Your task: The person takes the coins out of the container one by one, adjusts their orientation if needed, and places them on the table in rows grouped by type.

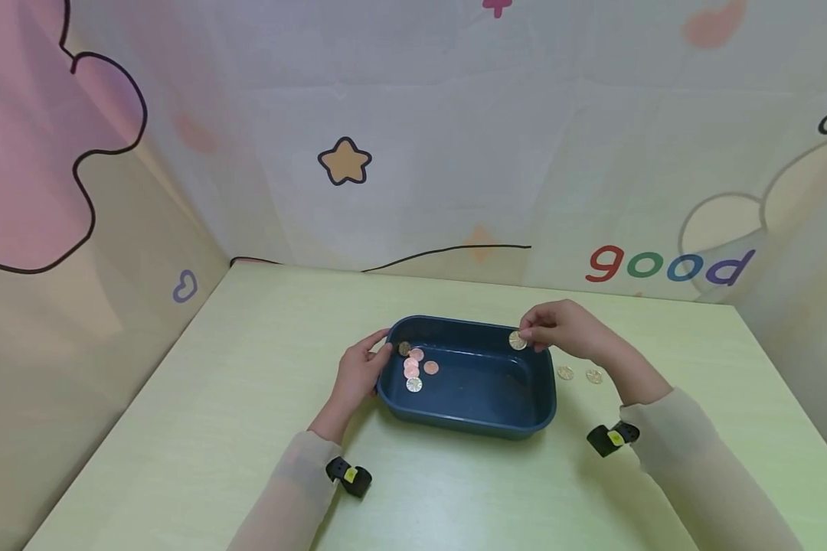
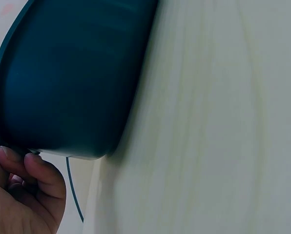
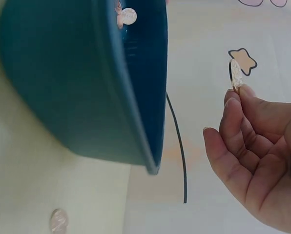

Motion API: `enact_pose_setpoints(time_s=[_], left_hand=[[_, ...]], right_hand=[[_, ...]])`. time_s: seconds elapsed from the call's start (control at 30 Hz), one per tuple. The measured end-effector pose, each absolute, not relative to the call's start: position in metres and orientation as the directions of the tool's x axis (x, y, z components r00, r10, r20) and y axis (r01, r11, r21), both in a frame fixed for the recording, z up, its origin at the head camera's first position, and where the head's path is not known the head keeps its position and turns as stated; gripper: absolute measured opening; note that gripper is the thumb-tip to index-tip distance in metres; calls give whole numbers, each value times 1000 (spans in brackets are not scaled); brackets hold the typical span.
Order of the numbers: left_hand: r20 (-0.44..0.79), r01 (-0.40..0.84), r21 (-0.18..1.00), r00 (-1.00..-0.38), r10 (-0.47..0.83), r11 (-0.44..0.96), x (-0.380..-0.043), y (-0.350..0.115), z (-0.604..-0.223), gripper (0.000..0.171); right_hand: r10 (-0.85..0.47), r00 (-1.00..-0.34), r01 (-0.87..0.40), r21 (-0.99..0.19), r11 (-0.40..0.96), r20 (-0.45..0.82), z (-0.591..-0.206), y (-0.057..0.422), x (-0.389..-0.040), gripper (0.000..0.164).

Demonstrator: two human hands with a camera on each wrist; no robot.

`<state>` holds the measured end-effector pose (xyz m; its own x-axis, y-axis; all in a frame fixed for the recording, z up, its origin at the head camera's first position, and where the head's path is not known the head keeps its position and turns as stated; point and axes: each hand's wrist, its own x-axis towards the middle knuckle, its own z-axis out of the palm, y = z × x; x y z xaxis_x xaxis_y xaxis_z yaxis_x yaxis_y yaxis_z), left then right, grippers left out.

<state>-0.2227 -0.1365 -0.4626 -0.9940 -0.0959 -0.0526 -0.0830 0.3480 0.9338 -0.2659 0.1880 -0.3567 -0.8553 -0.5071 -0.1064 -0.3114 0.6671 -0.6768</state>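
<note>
A dark blue rectangular basin (image 1: 469, 421) stands on the table, with several coins (image 1: 411, 364) lying at its left end, some copper-coloured, one silvery. My left hand (image 1: 358, 371) grips the basin's left rim; in the left wrist view, curled fingers (image 2: 45, 175) meet the rim's corner. Between thumb and fingertips my right hand (image 1: 568, 329) pinches a gold-coloured coin (image 1: 518, 340) by its edge, over the basin's far right corner. The right wrist view shows this coin (image 3: 236, 75) held up, apart from the basin wall (image 3: 62, 87).
Two more coins (image 1: 565, 373) lie on the pale table (image 1: 179, 459) just right of the basin, below the right forearm. A printed cloth backdrop (image 1: 441, 153) rises behind the table and along both sides. Each sleeve carries a black wrist camera (image 1: 350, 476).
</note>
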Motion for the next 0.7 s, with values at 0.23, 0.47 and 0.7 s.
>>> enact_pose_setpoints(time_s=[0.23, 0.47, 0.7], left_hand=[[-64, -95, 932, -993, -99, 350, -223, -135, -462, 41], [-60, -91, 933, -993, -99, 347, -223, -135, -463, 41], [-62, -94, 935, -993, -102, 341, -223, -135, -463, 41]], right_hand=[[-486, -868, -286, -696, 659, -103, -364, 201, -259, 19], [-474, -875, -271, -709, 651, -101, -372, 214, -253, 20], [-426, -899, -231, -716, 658, -101, -380, 232, -250, 19]])
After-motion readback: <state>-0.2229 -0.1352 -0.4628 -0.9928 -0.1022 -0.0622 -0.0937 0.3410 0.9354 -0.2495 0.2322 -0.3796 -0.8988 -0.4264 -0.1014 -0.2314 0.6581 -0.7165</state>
